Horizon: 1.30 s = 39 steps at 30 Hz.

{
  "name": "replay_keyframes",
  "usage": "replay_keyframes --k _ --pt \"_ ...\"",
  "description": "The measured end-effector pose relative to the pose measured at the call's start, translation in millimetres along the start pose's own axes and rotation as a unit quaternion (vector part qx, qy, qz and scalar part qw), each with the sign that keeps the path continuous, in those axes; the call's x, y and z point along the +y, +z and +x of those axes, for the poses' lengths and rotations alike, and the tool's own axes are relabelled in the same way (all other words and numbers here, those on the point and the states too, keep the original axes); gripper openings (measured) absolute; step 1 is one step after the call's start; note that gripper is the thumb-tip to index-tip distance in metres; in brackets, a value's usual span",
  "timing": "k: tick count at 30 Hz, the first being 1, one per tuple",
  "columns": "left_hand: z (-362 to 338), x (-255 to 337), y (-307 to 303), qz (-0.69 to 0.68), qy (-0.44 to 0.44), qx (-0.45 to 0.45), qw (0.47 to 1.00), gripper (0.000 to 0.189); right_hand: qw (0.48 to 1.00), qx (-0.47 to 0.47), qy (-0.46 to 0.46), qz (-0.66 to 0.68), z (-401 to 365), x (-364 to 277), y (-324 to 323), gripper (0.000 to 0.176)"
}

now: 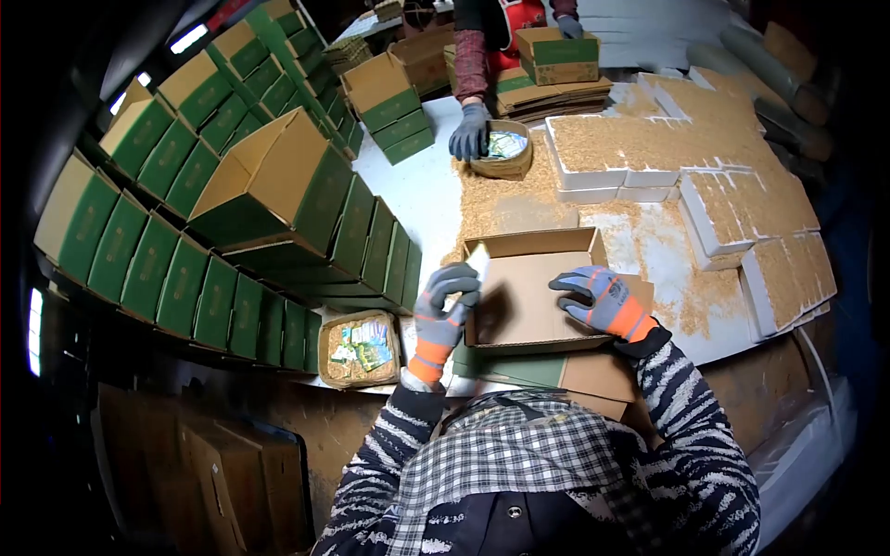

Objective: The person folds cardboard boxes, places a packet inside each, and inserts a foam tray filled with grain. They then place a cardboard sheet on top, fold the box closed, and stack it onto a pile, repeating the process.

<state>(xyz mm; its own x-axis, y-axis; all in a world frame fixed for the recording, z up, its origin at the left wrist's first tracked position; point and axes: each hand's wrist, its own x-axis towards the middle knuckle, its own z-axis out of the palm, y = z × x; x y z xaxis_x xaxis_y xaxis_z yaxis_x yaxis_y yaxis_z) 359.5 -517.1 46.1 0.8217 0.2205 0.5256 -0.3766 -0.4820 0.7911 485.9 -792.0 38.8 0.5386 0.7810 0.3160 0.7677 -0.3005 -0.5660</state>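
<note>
An open cardboard box (533, 295) with a brown inside lies in front of me. My left hand (446, 298), in a grey and orange glove, is closed at its left wall around a small pale, yellowish packet (479, 260); the print is too small to read. Over the right side of the box is my right hand (604, 301), gloved alike, fingers apart and bent inward with nothing visible in them. Flattened green-and-brown cartons (519, 367) lie under the box. Left of my left wrist sits a basket (322, 357) holding colourful packets (363, 345) and shavings.
Green boxes (148, 246) stand in stacked rows on the left. White trays (709, 227) covered with wood shavings fill the right side. Across the table a co-worker's gloved hand (471, 132) touches another packet basket (508, 167), near folded cartons (556, 98).
</note>
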Motion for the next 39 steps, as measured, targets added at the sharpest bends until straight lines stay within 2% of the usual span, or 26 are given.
replay_keyframes --k 1,2,3,4,6,8,9,10,12,13,15,16,17,20,22,25,27,28,30,31,32,33,35,37,38,39 --pt "5 -4 15 0.095 0.04 -0.106 0.989 0.021 1.0 0.005 0.007 -0.005 -1 -2 2 0.034" --pt "8 -10 27 0.189 0.082 -0.208 0.956 0.025 0.996 0.071 0.012 0.058 -1 -3 4 0.036" --pt "7 -12 34 0.323 0.048 -0.372 0.869 0.035 0.983 0.136 0.015 0.122 -4 0 7 0.037" --pt "11 -6 35 0.354 0.073 -0.373 0.855 0.042 0.983 0.14 0.017 0.117 -9 14 13 0.037" --pt "15 6 25 0.273 0.08 -0.14 0.948 0.042 0.915 0.366 0.032 0.164 -19 48 25 0.042" --pt "7 -14 -2 0.186 0.01 0.018 0.982 0.046 0.895 0.341 0.143 0.249 -32 51 2 0.052" --pt "-7 -48 -13 0.066 -0.104 0.034 0.992 0.048 0.881 0.322 0.159 0.307 -39 66 3 0.058" --pt "-21 -76 -21 -0.055 -0.213 0.049 0.974 0.05 0.864 0.302 0.175 0.364 -45 81 11 0.064" --pt "-35 -80 -19 -0.176 -0.468 -0.072 0.863 0.052 0.83 0.195 0.225 0.472 -53 113 50 0.075" --pt "-41 -88 -5 -0.176 -0.453 -0.105 0.868 0.055 0.808 0.132 0.282 0.501 -55 119 62 0.084" --pt "-53 -104 23 -0.177 -0.417 -0.17 0.875 0.068 0.857 0.073 0.356 0.366 -38 102 79 0.092" --pt "-47 -90 36 -0.064 -0.417 -0.155 0.893 0.075 0.889 0.052 0.36 0.279 -32 91 78 0.093" --pt "-50 -102 48 -0.056 -0.415 -0.117 0.9 0.083 0.912 0.032 0.363 0.189 -27 79 77 0.094" --pt "-68 -126 46 0.004 -0.351 -0.092 0.932 0.08 0.898 0.078 0.294 0.317 -29 69 66 0.093" --pt "-79 -120 38 -0.18 -0.341 -0.053 0.921 0.072 0.892 0.118 0.252 0.356 -27 47 61 0.093" --pt "-84 -151 30 -0.233 -0.404 -0.027 0.884 0.07 0.876 0.191 0.199 0.396 -14 17 59 0.092" --pt "-53 -113 12 -0.363 -0.347 0.031 0.864 0.075 0.809 0.25 0.181 0.5 8 -8 45 0.091" --pt "-39 -86 -11 -0.328 -0.28 0.014 0.902 0.078 0.837 0.211 0.141 0.485 16 -27 26 0.076" --pt "-4 -19 -59 -0.251 -0.138 0.0 0.958 0.085 0.852 0.244 0.093 0.454 44 -45 -3 0.066" --pt "11 -10 -87 -0.25 0.003 -0.006 0.968 0.081 0.839 0.263 0.088 0.467 63 -60 -16 0.065" --pt "27 32 -120 -0.255 0.009 0.059 0.965 0.065 0.826 0.282 0.084 0.48 83 -76 -29 0.064" --pt "41 53 -155 -0.066 0.091 0.115 0.987 0.06 0.823 0.308 0.051 0.475 107 -100 -42 0.06" --pt "66 67 -219 0.121 0.16 0.3 0.933 0.05 0.81 0.339 0.01 0.478 146 -122 -55 0.048" --pt "91 45 -276 0.084 0.144 0.454 0.875 0.056 0.784 0.348 -0.012 0.513 195 -106 -56 0.036" --pt "102 24 -310 0.084 0.147 0.486 0.857 0.059 0.786 0.351 -0.025 0.508 222 -97 -52 0.031" --pt "111 -7 -343 0.016 0.171 0.488 0.856 0.064 0.857 0.343 -0.053 0.382 242 -110 -48 0.033"
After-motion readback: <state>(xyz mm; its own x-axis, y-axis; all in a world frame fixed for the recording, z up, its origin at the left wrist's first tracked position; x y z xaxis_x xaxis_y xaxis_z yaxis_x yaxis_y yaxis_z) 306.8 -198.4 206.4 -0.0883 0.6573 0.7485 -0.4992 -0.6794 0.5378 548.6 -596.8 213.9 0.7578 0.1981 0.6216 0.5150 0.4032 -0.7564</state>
